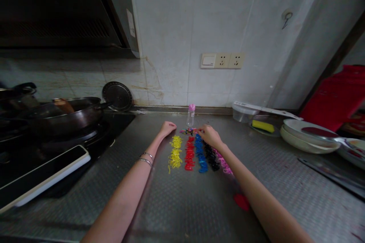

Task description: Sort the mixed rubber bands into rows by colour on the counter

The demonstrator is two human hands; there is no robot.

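Note:
Small coloured rubber bands lie sorted in rows on the counter: a yellow row (175,152), a red row (189,153), a blue row (201,153), a black row (211,157) and a pink row (224,162), which my right forearm partly covers. Behind the rows is a small mixed pile of bands (187,131). My right hand (210,135) is at the pile's right edge, fingertips bent together at the bands. My left hand (168,128) rests just behind and left of the yellow row, fingers closed; what they hold, if anything, is hidden. A clear bottle with a pink cap (191,115) stands behind the pile.
Left, a pan (65,115) sits on the black stove, with a long white-edged object (54,176) in front. A red object (241,201) lies by my right forearm. Bowls (302,140), a yellow sponge (262,126) and a knife-like blade (330,174) are on the right.

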